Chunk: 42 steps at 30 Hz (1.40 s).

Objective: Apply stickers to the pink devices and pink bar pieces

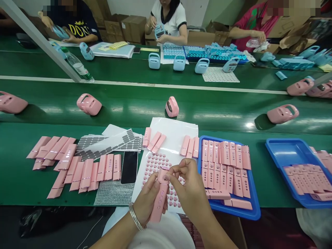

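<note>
My left hand, a silver bangle at its wrist, is closed around a slim pink plastic casing. The casing is tilted, with a column of small round button marks on its face. At its upper end lies a small round sticker. The thumb and index finger of my right hand pinch at this sticker. Beneath both hands a white sheet carries rows of the same round stickers. Several loose pink casings rest on the sheet's upper part.
To the right, a blue tray holds rows of pink casings; another blue tray stands beyond. More casings, a phone and label sheets lie left. Pink handled housings sit on the green belt. Several people work opposite.
</note>
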{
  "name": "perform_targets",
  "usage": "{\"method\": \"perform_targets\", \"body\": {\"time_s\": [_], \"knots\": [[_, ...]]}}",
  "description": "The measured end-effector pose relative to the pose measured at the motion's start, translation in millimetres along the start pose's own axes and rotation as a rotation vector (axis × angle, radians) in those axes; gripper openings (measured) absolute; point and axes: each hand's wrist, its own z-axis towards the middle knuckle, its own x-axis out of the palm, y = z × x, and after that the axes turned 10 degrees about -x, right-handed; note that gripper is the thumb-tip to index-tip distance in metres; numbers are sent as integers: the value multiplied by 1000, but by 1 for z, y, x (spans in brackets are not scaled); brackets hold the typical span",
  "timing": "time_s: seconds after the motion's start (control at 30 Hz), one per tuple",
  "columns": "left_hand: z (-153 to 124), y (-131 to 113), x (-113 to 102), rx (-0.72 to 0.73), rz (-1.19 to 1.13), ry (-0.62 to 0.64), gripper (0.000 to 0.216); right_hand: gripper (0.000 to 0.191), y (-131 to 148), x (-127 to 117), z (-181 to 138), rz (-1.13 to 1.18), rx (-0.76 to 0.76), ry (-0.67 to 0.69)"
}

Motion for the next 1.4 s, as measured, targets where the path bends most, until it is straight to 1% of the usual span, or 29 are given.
{"method": "perform_targets", "body": {"time_s": [0.3,0.43,0.53,0.7,0.77,1.03,1.23,1.4], "knots": [[-1,-2,4,-10,3,-21,38,18,-1,2,-2,-65,-17,4],[0,0,2,-2,-4,-18,35,18,1,-2,0,-33,-18,25],[1,0,1,1,-9,-7,37,19,2,-7,1,-12,-28,44],[0,-2,3,3,-5,3,37,16,3,-9,2,-68,-47,80],[-1,-2,4,-1,-5,-7,37,15,3,-8,2,-88,-54,75],[1,1,4,-15,-23,-14,34,7,4,-6,1,-95,-19,78],[0,0,5,-22,-30,-5,35,8,4,-6,0,-133,-3,92],[0,-2,6,-38,-18,-31,36,9,2,-4,0,-143,-18,75]]}}
